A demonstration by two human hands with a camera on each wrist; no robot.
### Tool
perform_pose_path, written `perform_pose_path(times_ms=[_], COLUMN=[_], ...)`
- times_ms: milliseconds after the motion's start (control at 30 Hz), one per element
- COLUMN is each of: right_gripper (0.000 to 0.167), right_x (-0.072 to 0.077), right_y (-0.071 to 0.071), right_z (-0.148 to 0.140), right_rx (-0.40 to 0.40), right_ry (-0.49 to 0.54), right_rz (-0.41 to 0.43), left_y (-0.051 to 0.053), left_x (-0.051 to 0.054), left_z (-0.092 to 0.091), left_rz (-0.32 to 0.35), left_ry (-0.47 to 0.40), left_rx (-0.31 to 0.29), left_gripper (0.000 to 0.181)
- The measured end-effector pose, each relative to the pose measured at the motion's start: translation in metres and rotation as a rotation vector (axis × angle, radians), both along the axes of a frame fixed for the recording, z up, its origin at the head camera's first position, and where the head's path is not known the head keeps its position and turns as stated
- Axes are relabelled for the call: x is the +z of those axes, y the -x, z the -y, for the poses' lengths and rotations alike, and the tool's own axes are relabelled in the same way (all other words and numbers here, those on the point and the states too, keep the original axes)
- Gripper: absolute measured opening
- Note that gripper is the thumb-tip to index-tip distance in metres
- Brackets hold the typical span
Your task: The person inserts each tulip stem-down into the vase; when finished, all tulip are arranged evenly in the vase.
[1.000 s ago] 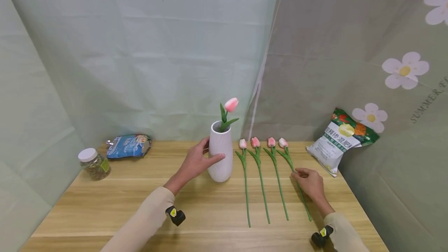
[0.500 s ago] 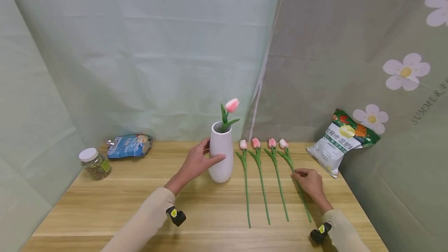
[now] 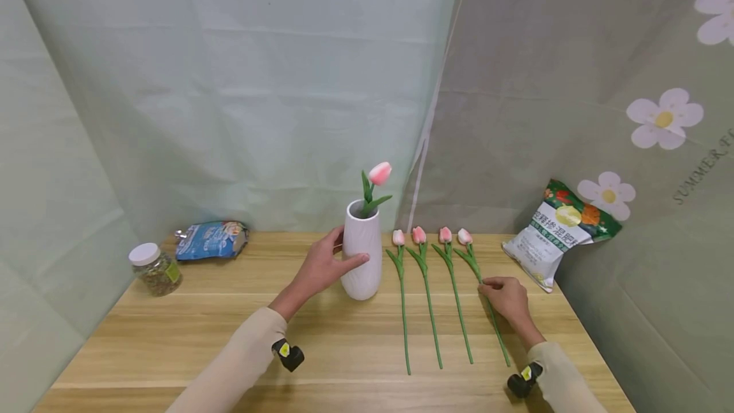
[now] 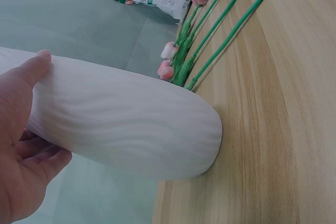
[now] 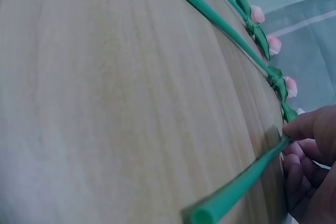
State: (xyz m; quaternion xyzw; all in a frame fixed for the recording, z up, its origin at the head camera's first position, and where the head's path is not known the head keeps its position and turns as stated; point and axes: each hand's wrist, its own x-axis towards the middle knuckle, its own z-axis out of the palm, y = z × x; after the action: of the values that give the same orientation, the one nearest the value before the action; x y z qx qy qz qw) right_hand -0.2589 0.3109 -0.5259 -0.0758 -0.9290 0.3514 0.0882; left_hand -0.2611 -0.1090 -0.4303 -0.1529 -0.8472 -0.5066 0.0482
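Note:
A white ribbed vase [image 3: 362,260] stands upright on the table with one pink tulip [image 3: 380,174] in it. My left hand [image 3: 323,265] grips the vase from its left side, thumb across the front; in the left wrist view the fingers [image 4: 50,163] reach round behind. Several more tulips lie side by side to the right of the vase, heads toward the wall. At the rightmost tulip [image 3: 499,324], my right hand [image 3: 507,299] pinches the stem just below the leaves. The right wrist view shows thumb and fingers on that green stem [image 5: 241,182], whose cut end points toward the camera.
A lidded jar [image 3: 156,269] and a blue packet [image 3: 211,239] stand at the table's left. A white and green bag [image 3: 553,234] leans against the curtain at the back right. Curtains close off the back and both sides of the wooden table [image 3: 229,362].
Almost nothing differs. Both hands hold their places on the vase and the tulip stem, and only a very slight shift of the whole view shows.

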Motion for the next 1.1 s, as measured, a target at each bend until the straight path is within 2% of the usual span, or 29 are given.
perform_pose_path(times_ms=[600, 1100], right_gripper=[0.025, 0.024], right_x=[0.008, 0.040], right_y=[-0.001, -0.006], right_z=[-0.001, 0.002], right_rx=[-0.071, -0.057], right_ry=[0.062, 0.094], right_rz=[-0.009, -0.121], left_y=[0.001, 0.001], left_x=[0.000, 0.000], left_z=[0.000, 0.000], left_rz=[0.005, -0.010], left_ry=[0.005, 0.014], left_rx=[-0.003, 0.000], left_gripper=[0.082, 0.083])
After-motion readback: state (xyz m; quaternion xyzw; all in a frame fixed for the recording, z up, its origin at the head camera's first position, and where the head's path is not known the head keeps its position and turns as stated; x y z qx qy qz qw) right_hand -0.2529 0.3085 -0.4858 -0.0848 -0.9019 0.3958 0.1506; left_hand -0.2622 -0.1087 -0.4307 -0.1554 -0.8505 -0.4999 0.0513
